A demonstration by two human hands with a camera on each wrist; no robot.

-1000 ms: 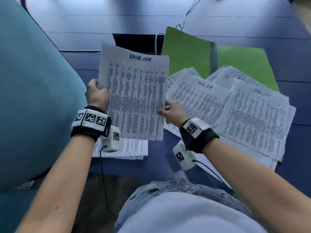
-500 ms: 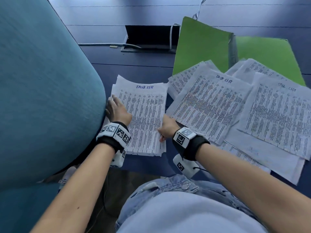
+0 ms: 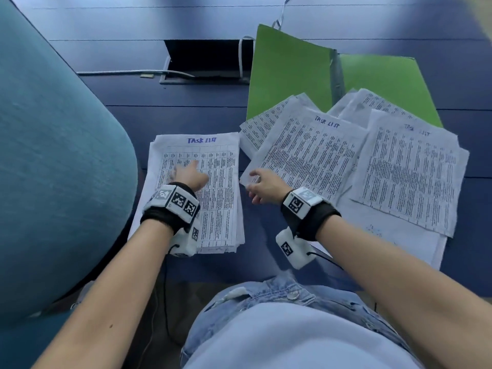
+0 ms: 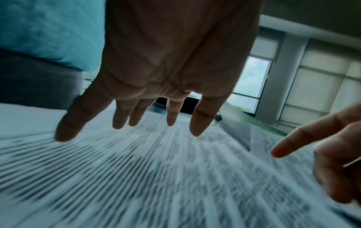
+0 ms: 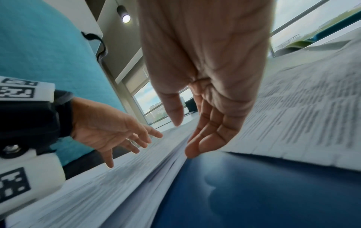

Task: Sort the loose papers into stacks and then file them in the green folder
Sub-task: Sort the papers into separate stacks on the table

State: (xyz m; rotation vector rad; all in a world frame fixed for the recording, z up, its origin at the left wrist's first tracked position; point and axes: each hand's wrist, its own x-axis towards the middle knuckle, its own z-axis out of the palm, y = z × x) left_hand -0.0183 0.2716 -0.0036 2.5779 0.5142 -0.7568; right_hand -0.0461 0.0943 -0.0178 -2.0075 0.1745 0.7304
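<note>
A squared stack of printed "Task List" sheets (image 3: 210, 193) lies on the blue table in front of me. My left hand (image 3: 189, 174) hovers just over this stack with its fingers (image 4: 121, 120) spread and straight, holding nothing. My right hand (image 3: 262, 186) sits between the stack and the loose papers (image 3: 314, 153) fanned out to the right, fingers (image 5: 203, 138) relaxed and empty beside the stack's right edge (image 5: 168, 160). The green folder (image 3: 290, 73) lies open at the back, partly covered by the loose papers.
A teal chair back (image 3: 53, 155) crowds the left side, close to the stack. A black cable box (image 3: 205, 59) with a white cord sits in the blue table (image 3: 186, 115) behind the stack. More overlapping sheets (image 3: 410, 169) reach toward the table's right front.
The sheet held up in both hands came down onto the left stack. Both hands then let go; the left lifted over the stack and the right moved toward the loose papers.
</note>
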